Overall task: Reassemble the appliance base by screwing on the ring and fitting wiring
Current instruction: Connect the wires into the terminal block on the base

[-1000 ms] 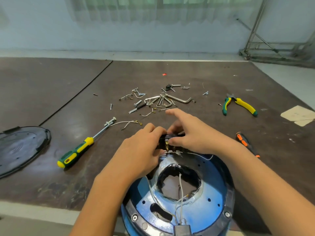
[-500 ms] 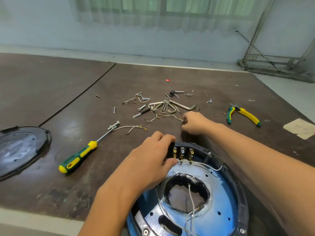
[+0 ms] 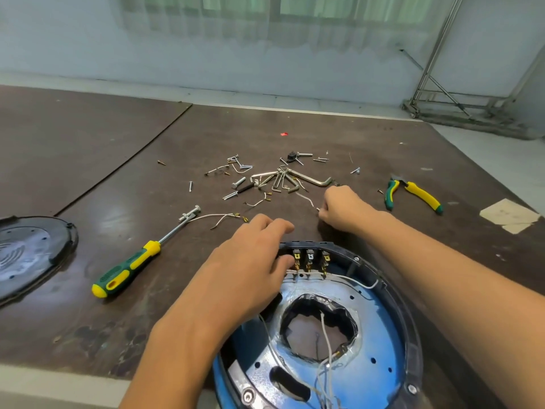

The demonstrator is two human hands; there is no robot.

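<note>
**Holding the base rim, pinching a wire**

Nearest on my feed sits the appliance base (image 3: 383,343). It is blue inside, with a ragged, foil-edged hole in its middle and thin white leads (image 3: 326,346) trailing from that hole toward the near edge. A black ring (image 3: 410,320) runs round the rim, with screw heads showing in it. At the far side of the rim stands a terminal block (image 3: 309,256) with three brass tabs in a row.

The left hand (image 3: 250,261) lies over this far edge. Its fingers curl over the black ring just left of the block and its thumb presses beside the first tab, so I read it as gripping the ring.

Just beyond the base, the right hand (image 3: 342,208) rests on the table (image 3: 118,172), curled closed. Its fingertips pinch one end of a short white wire (image 3: 306,199), and the rest of that wire lies on the tabletop toward the hex keys (image 3: 283,178).

Left of the hands, a green-and-yellow screwdriver (image 3: 129,267) lies slanted, its tip beside a longer loose wire (image 3: 218,216) with brass ends. Further left, a black round cover (image 3: 26,255) lies flat.

Past the hands, the hex keys lie among scattered screws and bolts (image 3: 239,182). Green-and-yellow pliers (image 3: 413,193) lie to the right of them, and a scrap of paper (image 3: 510,215) lies further right. A small red speck (image 3: 284,134) lies farther back. A metal frame (image 3: 442,93) stands by the pale wall (image 3: 206,54) at far right.
</note>
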